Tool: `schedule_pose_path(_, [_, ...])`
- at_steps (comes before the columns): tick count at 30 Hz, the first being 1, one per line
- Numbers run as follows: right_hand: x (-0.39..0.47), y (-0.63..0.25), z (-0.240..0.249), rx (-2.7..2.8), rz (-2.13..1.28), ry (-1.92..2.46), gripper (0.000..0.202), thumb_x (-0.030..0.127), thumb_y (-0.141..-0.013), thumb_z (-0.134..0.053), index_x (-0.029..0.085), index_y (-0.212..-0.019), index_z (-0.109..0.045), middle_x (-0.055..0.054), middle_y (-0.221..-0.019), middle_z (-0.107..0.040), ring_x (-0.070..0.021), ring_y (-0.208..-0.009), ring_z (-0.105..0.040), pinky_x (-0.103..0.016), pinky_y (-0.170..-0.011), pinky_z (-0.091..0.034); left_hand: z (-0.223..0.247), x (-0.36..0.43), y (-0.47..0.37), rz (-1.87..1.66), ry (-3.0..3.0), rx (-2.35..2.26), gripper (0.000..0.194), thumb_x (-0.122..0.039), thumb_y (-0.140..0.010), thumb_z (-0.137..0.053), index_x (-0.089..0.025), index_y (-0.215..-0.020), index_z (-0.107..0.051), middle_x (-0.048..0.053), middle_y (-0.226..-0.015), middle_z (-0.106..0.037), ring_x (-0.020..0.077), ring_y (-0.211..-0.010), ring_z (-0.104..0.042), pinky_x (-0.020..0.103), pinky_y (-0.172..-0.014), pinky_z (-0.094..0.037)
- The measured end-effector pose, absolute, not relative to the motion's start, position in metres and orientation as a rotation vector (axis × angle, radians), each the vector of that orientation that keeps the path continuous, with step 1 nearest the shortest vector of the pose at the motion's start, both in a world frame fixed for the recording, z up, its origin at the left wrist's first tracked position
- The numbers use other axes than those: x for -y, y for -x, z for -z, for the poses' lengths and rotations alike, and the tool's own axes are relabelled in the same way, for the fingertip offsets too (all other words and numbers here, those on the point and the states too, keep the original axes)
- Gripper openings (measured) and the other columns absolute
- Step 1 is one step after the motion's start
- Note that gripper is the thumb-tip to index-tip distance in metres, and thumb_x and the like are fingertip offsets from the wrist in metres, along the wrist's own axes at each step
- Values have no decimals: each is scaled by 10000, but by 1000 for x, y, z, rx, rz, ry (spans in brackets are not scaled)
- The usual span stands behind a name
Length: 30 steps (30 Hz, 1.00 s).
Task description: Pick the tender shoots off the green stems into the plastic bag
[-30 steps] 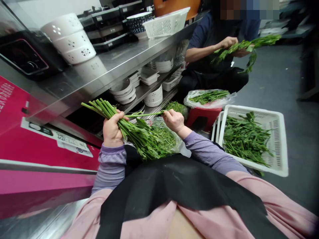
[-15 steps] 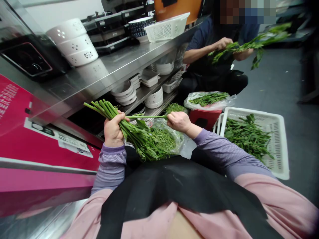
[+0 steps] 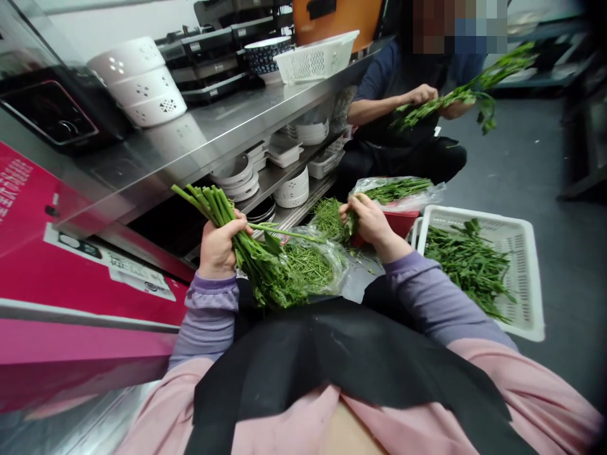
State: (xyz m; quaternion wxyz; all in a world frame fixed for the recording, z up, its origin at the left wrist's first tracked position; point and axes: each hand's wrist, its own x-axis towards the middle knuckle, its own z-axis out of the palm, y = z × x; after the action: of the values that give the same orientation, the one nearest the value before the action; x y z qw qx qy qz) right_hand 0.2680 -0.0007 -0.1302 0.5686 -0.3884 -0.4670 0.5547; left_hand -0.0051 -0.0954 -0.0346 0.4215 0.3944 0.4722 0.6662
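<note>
Head view: clamping green bunch (image 3: 258, 262) in left hand (image 3: 220, 246), fingers round it, near front edge of steel counter (image 3: 227, 140); pinching leafy scrap (image 3: 351, 223) in right hand (image 3: 372, 220). Hemmed in by plastic bag (image 3: 339, 260) below, red container (image 3: 402, 222) ahead, white basket (image 3: 532, 272) right, co-worker (image 3: 378, 79) beyond.

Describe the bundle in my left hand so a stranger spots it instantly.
Start at the steel counter. Below it, your purple-cuffed left hand grips the bundle, leaves hanging below. Unlike the bagged greens beside it, its thick stem ends fan out above a fist.
</note>
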Motion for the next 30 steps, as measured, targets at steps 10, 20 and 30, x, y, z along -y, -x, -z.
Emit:
schedule_pose_path(10, [54, -218, 107, 1551, -2148, 586, 317, 445, -783, -637, 175, -914, -534, 63, -559, -529, -67, -415, -460, -224, -469, -441, 50, 88, -5, -1484, -1102, -1014, 239, -129, -533, -718, -132, -715, -565, 1, -709, -567, 105, -518, -583, 220, -497, -450])
schedule_pose_path(20, [61, -216, 122, 1067, -1741, 852, 197, 291, -752, -530, 197, -643, -396, 105, -462, -230, -36, -348, -194, -177, -334, -197, 72, 89, -13, -1411, -1302, -817, 211, -169, -615, -738, -134, -724, -561, 35, -847, -594, 114, -581, -601, 251, -573, -486])
schedule_pose_path(30, [4, -244, 157, 1547, -684, 1313, 115, 237, -710, -521, 194, -633, -447, -21, -615, -490, -142, -636, -468, -251, -601, -363, 71, 94, -22, -1422, -1302, -738, 193, -151, -639, -730, -138, -738, -566, -1, -767, -536, 108, -588, -587, 245, -600, -470])
